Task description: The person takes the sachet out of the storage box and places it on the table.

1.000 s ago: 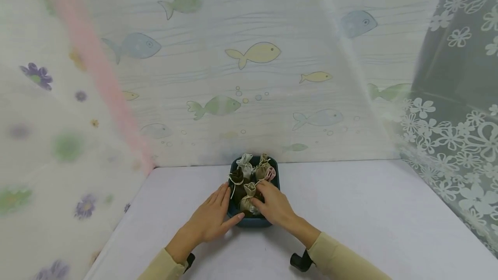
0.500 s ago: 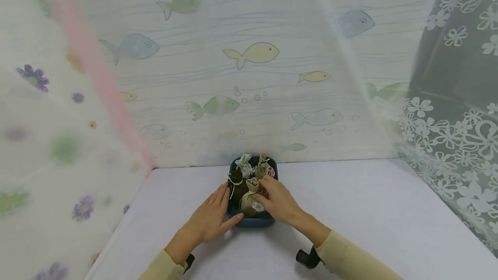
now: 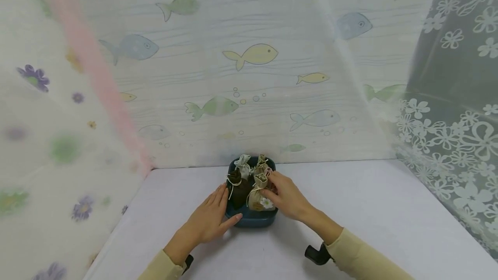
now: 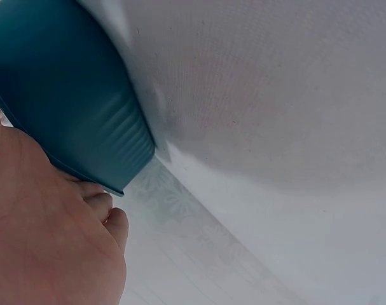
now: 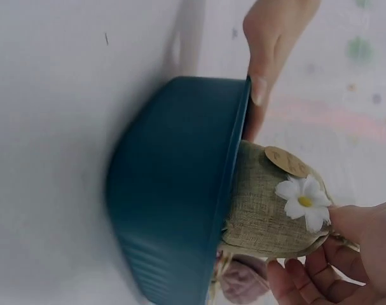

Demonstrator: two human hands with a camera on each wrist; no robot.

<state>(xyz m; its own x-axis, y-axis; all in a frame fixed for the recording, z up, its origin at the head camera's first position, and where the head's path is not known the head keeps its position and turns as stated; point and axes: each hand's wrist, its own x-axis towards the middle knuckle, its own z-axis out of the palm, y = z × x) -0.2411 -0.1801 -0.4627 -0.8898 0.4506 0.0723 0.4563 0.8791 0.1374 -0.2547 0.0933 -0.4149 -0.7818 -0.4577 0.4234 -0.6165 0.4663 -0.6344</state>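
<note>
Beige pouch [image 3: 256, 201] sits in the teal bin [image 3: 254, 221] at about 5 o'clock, near-right corner, standing proud of the rim. Right-wrist view has its lower end hidden behind the bin wall, so we can't tell if the base touches the floor of the bin. White flower [image 5: 305, 201] and paper tag [image 5: 286, 161] are on its body.

Step in hand, as we read it: handling this pouch by its top while the bin is braced. To do it well, we'd grip the gathered fabric below the frill, not the cord alone, and spare the flower, which probably snags or bends easily. Moves should be slow; neighbours are close.

Right hand [image 3: 289, 197], at 3 o'clock: fingers clamped on the pouch's upper part, thumb on one side, fingertips on the other, no wide gap.

Left hand [image 3: 206, 215], at 8 o'clock: fingers roughly straight along the bin's outer left side, thumb set apart at the near rim. It touches the bin and pinches no pouch. Good brace; we'd press lightly, no squeezing.

Around it: brown pouch [image 3: 240, 192] at 9, white pouch [image 3: 243, 167] at 11, tan pouch [image 3: 261, 162] at 1, pink pouch [image 5: 245, 279] by the right fingers. Bin stands on the white tabletop [image 3: 358, 215].
</note>
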